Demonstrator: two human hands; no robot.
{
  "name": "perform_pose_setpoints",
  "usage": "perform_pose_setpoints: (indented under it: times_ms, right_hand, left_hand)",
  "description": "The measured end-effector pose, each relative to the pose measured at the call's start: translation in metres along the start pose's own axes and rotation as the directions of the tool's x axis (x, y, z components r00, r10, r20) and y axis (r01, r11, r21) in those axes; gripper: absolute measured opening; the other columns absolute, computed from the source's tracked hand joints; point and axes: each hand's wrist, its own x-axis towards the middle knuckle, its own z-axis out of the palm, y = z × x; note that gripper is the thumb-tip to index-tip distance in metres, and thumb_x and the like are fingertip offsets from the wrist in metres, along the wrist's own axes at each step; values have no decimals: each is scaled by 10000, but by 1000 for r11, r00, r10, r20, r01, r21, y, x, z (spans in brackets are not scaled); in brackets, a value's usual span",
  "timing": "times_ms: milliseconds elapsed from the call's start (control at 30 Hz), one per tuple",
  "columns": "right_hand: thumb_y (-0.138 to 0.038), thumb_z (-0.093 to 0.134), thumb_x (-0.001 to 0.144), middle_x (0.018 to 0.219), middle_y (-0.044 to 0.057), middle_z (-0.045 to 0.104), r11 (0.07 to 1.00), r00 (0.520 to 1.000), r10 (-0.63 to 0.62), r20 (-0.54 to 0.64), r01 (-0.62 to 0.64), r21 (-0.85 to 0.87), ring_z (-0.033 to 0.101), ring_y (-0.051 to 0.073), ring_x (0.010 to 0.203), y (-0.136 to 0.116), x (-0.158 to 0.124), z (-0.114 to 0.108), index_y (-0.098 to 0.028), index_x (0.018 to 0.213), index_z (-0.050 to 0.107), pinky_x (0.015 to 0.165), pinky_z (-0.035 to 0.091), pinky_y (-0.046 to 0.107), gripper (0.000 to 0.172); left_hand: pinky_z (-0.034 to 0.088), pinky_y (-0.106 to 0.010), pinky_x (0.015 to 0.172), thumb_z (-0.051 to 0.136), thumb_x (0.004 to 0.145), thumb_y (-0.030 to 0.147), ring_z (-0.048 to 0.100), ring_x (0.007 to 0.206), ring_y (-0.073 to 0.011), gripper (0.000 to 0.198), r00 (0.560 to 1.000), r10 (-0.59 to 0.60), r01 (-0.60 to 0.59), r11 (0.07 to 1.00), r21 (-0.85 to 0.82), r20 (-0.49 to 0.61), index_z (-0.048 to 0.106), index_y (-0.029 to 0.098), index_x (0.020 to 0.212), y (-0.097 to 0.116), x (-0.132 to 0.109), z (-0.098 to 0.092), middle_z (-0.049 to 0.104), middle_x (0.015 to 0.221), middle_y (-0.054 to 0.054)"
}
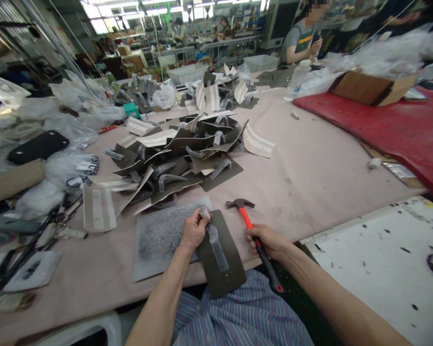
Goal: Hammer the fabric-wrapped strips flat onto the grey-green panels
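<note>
My left hand pinches the plastic-wrapped strap at its upper end, where a small shiny round piece shows. This strap lies along a dark olive panel, which overhangs the table's front edge above my lap. Under the panel's left side sits a grey speckled plate. My right hand is wrapped round the handle of a claw hammer with a red and black grip. The hammer's head is by the table surface, right of the panel and apart from it.
A heap of similar panels with wrapped straps covers the table's middle. Plastic bags and tools crowd the left. At right lie a red sheet, a cardboard box and a white board. Another person is at the far side.
</note>
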Motion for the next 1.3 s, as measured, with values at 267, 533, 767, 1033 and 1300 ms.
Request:
perform_pose_setpoints:
  times_ms: [267,533,767,1033,1300]
  right_hand:
    - [-462,307,988,600,-10,466,688,717,-668,-200,492,-533,450,138,513,-32,-46,16,-215,799,417,508,313,248,330]
    - [-366,371,1027,577,-8,492,224,505,-862,39,449,-865,385,123,458,-91,-84,2,-207,829,473,493,211,271,273]
    - [-379,287,1036,580,16,513,272,519,-855,9,463,-844,445,147,476,-55,-70,17,-202,821,469,500,250,271,333]
    - [-335,342,1044,705,36,604,494,893,-446,-60,190,-848,555,172,644,-24,-31,-16,-176,949,530,578,269,262,263]
    - [-206,543,926,1249,171,530,261,733,-680,-18,220,-940,539,287,1066,4,-7,10,-133,1343,446,847,408,365,434]
  left_hand:
    - [505,-295,817,580,867,206,685,863,-190,215,994,111,-109,978,180,0,669,225,1061,-1,-13,4,739,946,-32]
    - [493,-277,756,577,868,203,669,797,-179,159,990,141,-141,969,203,13,681,219,987,-2,-11,4,725,877,-21]
    - [482,-257,742,538,877,207,646,770,-162,180,992,120,-123,958,258,28,668,200,1002,-1,-10,3,703,832,-13]
    - [495,-256,809,536,870,202,664,846,-165,170,991,132,-135,968,211,29,672,207,972,-2,-12,4,722,905,-19]
    - [504,-255,804,627,816,210,676,832,-169,192,992,124,-118,979,165,-28,709,207,990,-8,-13,4,738,897,-7]
